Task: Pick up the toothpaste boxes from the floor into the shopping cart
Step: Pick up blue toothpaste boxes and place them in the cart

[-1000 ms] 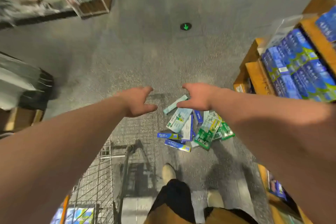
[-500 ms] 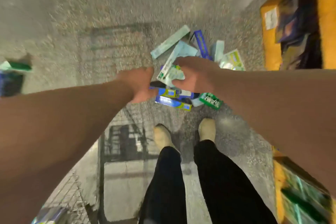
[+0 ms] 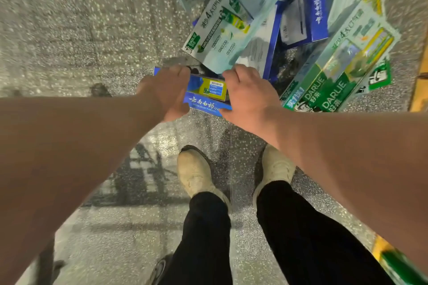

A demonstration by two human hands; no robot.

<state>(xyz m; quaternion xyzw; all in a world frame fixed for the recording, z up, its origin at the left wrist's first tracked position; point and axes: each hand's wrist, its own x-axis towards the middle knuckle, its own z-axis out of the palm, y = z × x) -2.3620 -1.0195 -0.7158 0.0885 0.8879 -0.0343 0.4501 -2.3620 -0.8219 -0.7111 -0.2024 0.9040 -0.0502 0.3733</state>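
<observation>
Several toothpaste boxes lie in a heap on the speckled grey floor. Two blue boxes (image 3: 206, 95) lie at the heap's near edge, one against the other. My left hand (image 3: 168, 90) wraps their left end and my right hand (image 3: 246, 97) wraps their right end, fingers curled around them. Behind them lies a pale mint Darlie box (image 3: 222, 30), a dark blue box (image 3: 312, 7) and a green Darlie twin pack (image 3: 340, 71) to the right. The shopping cart is out of view.
My two beige shoes (image 3: 196, 173) and black trouser legs stand just behind the heap. A yellow shelf base (image 3: 420, 85) borders the right edge. A wire shadow falls on the floor (image 3: 69, 30) at lower left.
I have bent down much closer to the floor. Both hands dropped onto the near blue boxes and closed around their ends; a second ago they hung open above the heap.
</observation>
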